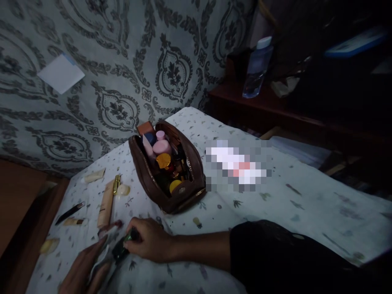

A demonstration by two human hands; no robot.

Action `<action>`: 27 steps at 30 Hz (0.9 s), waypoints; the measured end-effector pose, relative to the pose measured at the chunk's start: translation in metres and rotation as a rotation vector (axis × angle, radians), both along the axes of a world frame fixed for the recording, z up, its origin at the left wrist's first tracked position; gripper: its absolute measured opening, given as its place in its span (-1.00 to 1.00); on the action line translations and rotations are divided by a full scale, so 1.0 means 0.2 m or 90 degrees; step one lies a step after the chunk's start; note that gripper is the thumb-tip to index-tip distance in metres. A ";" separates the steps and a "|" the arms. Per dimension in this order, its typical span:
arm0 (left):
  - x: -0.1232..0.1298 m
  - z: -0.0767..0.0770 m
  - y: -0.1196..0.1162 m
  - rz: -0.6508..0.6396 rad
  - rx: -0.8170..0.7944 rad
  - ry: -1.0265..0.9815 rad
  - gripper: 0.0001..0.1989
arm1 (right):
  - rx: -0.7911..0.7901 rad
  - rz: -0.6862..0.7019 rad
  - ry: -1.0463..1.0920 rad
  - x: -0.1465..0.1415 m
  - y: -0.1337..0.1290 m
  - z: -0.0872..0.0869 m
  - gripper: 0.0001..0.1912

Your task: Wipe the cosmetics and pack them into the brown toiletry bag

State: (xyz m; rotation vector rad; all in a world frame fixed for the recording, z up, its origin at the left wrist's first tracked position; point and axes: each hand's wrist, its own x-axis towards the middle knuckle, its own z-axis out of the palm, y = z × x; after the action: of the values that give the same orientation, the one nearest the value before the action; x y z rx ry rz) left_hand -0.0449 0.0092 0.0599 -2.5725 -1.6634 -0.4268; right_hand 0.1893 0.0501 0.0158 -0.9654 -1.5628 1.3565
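My right hand (150, 240) is closed round a small dark green bottle (121, 250), fingers at its dark top. Close by on the left, my left hand (84, 265) grips a crumpled whitish cloth (104, 255) against or beside the bottle; blur hides whether they touch. Just beyond the hands lies a small tube with a dark red end (109, 228). A beige tube (105, 204) rests behind it. The brown makeup bag (139, 173) stands unzipped, holding pink-lidded containers (161, 148), a gold-lidded jar (163, 161) and other cosmetics.
On the patterned sheet at left are a gold lipstick-like tube (116, 184), a round cream-coloured item (123, 190), a pale tube (94, 175), a black slim item (70, 213) and a yellowish item (49, 246). A blurred-out object (235, 165) lies right of the bag. A clear bottle (257, 67) stands on the dark shelf.
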 end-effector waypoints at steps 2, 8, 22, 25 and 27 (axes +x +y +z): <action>0.09 0.01 0.02 -0.085 0.012 0.049 -0.49 | -0.001 0.009 0.006 0.01 0.00 0.00 -0.81; 0.27 -0.08 0.03 -0.095 0.104 0.094 -0.57 | 0.031 0.023 0.008 0.01 0.00 -0.01 -0.88; 0.03 -0.08 -0.10 0.047 -0.025 0.127 -0.55 | -0.036 0.128 0.044 -0.02 0.00 -0.06 -0.70; -0.07 -0.11 -0.13 0.063 -0.043 0.079 -0.58 | -0.060 0.129 0.068 -0.03 0.00 -0.05 -0.66; -0.12 -0.14 -0.14 0.069 -0.052 0.033 -0.59 | -0.076 0.126 0.068 -0.03 0.00 -0.05 -0.63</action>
State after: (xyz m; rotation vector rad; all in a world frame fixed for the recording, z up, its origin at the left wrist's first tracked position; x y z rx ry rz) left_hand -0.0689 -0.0184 0.0323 -2.5096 -1.8279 -0.2906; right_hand 0.1832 0.0494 0.0067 -0.8101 -1.5429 1.6281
